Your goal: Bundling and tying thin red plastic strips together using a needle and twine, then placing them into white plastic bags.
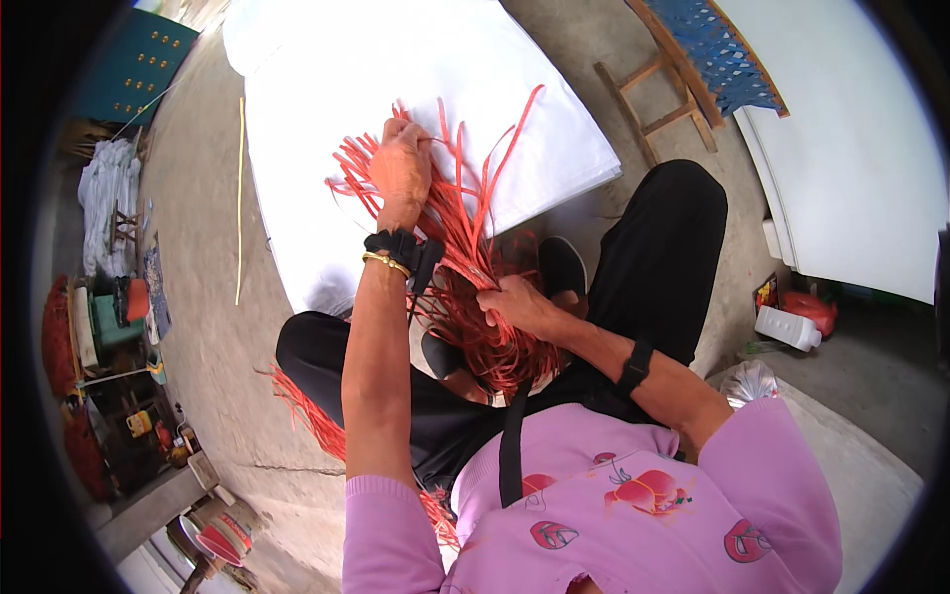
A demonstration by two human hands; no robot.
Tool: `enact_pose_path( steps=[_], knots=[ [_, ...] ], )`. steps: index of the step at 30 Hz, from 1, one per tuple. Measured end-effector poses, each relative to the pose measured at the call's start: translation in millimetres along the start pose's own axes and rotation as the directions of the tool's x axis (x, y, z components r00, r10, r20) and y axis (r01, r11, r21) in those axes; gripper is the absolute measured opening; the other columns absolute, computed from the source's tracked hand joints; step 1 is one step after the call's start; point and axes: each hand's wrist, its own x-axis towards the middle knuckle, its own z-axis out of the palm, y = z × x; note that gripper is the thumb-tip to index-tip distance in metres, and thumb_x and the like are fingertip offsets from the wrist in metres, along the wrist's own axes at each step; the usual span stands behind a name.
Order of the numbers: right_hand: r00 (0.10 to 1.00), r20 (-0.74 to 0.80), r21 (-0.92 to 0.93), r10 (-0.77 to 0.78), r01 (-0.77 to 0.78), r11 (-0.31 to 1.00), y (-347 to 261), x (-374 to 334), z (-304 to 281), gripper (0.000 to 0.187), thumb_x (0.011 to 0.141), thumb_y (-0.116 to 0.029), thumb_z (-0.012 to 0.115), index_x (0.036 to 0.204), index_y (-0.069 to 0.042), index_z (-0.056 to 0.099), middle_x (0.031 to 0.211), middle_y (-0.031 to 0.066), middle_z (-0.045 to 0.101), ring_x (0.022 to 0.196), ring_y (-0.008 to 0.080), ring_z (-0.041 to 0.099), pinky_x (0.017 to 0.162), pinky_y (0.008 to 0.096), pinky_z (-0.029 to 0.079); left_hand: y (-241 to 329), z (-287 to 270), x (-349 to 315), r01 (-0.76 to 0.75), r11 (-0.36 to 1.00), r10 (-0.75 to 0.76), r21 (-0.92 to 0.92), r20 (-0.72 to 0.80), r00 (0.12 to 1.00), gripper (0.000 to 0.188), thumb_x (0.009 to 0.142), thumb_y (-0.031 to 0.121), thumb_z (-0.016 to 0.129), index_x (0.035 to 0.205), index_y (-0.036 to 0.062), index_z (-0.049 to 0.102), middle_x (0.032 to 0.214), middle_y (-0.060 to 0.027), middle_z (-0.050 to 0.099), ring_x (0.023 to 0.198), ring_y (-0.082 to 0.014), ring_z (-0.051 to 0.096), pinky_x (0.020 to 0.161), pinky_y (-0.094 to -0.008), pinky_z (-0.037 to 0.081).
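A thick bundle of red flat strips (452, 225) runs from the white-covered table (327, 59) down between my knees. Around the middle of the bundle my right hand (521, 306) is closed. Farther up, over the table, my left hand (403, 163) is closed on several strips near their loose ends. Those ends fan out across the white cover on both sides of that hand. Below my right hand the rest of the bundle hangs in a loose, tangled heap (505, 351) by my shoes. Which single strips the left fingers pinch is hidden.
More red strips (312, 421) lie beside my left thigh. A yellow strip (240, 198) lies on the concrete floor. A wooden stool with a blue woven seat (717, 54) stands at far right, near a white panel (851, 188). A white jug (787, 328) lies below it.
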Motion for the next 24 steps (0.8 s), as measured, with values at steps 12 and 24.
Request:
enact_pose_path(
  steps=[12, 24],
  knots=[
    [0.984, 0.070, 0.112, -0.164, 0.156, 0.981, 7, 3, 1, 0.028, 0.079, -0.022, 0.050, 0.068, 0.002, 0.057, 0.061, 0.0082, 0.058, 0.057, 0.0154, 0.054, 0.055, 0.0282, 0.042, 9, -27, 6, -0.162, 0.987, 0.158, 0.013, 0.168, 0.973, 0.029, 0.077, 0.010, 0.062, 0.105, 0.0149, 0.062, 0.112, -0.0041, 0.055, 0.084, -0.0251, 0.061, 0.070, -0.0346, 0.051],
    [1.000, 0.009, 0.037, 0.016, -0.016, 0.999, 7, 3, 1, 0.026, 0.078, -0.023, 0.051, 0.071, 0.002, 0.058, 0.063, 0.0082, 0.059, 0.059, 0.0151, 0.054, 0.057, 0.0280, 0.041, -2, -5, 14, -0.396, 0.901, 0.328, 0.176, 0.319, 0.889, 0.017, 0.077, 0.004, 0.050, 0.089, 0.0063, 0.061, 0.097, -0.0086, 0.058, 0.077, -0.0303, 0.062, 0.065, -0.0388, 0.051]
  ],
)
